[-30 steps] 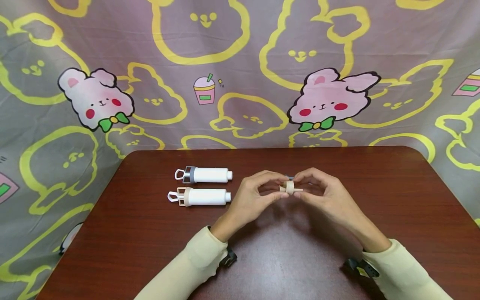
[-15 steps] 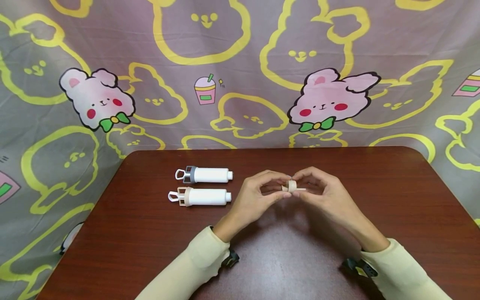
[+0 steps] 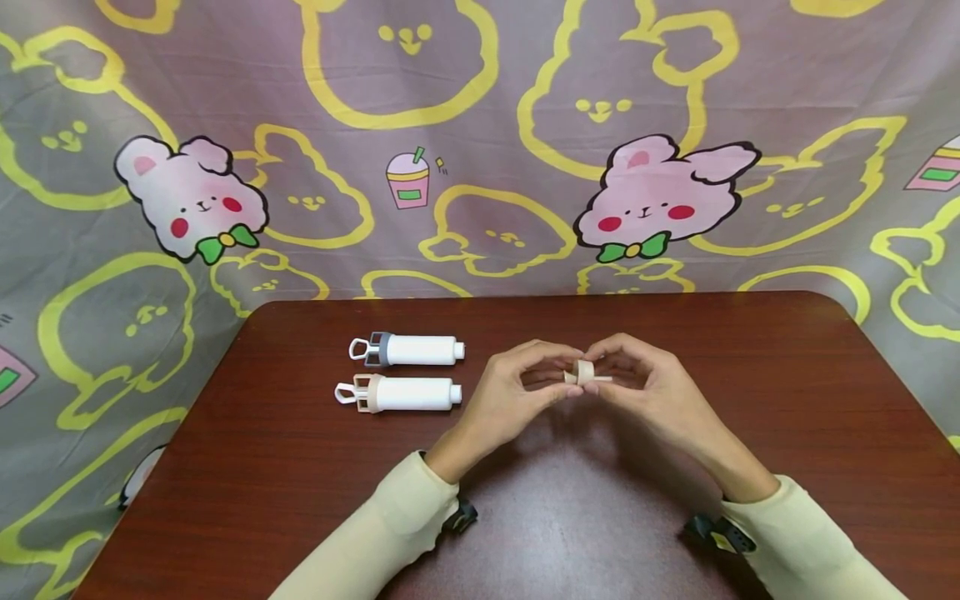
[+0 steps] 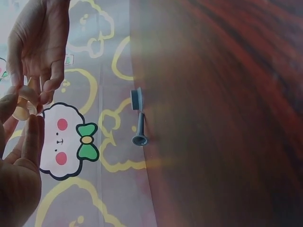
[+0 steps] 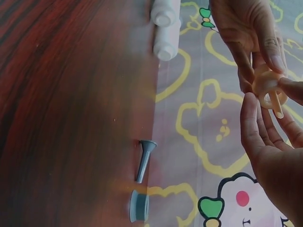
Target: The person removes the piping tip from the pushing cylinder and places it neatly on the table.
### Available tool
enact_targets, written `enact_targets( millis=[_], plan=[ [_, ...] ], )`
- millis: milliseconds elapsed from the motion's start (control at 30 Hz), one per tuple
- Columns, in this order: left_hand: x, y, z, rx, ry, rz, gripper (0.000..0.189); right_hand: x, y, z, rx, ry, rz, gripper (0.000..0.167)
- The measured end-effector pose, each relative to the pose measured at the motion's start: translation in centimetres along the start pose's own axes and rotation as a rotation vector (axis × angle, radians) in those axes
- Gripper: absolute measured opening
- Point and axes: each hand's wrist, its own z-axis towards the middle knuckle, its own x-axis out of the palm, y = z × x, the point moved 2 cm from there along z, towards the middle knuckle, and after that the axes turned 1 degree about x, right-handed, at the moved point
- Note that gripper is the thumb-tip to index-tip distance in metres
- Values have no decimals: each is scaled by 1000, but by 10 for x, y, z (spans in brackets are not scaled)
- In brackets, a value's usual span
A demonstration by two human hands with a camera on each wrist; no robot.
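My left hand (image 3: 506,387) and right hand (image 3: 652,379) meet fingertip to fingertip above the table. Between them they pinch a small beige ring-shaped cap (image 3: 585,372). A thin beige nozzle (image 5: 277,108), flared at one end, runs through or alongside the cap, its narrow end pointing right in the head view; fingers partly hide both pieces. Exactly which hand bears on which piece is hard to tell. On the table beyond the hands lie a grey flared nozzle (image 4: 140,132) and a grey cap (image 4: 136,100), seen in both wrist views.
Left of my hands lie two white syringe-like tubes with loop handles, one with a grey collar (image 3: 384,349) and one with a beige collar (image 3: 373,392). A patterned cloth (image 3: 480,150) hangs behind the dark red table (image 3: 285,500).
The beige cap and nozzle have shifted slightly right, and the fingertips have drawn closer together. Over the last half second the hands have stayed almost still.
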Motion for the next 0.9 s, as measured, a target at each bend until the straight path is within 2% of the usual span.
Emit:
enact_targets(
  millis=[567,900],
  plan=[
    [-12,0,-2,-1,12,69,34,-6,2,-3,19,-28,-67,20],
    [-20,-2,-5,-16,-24,136,33,-10,2,-4,31,-47,-114,21]
  ],
)
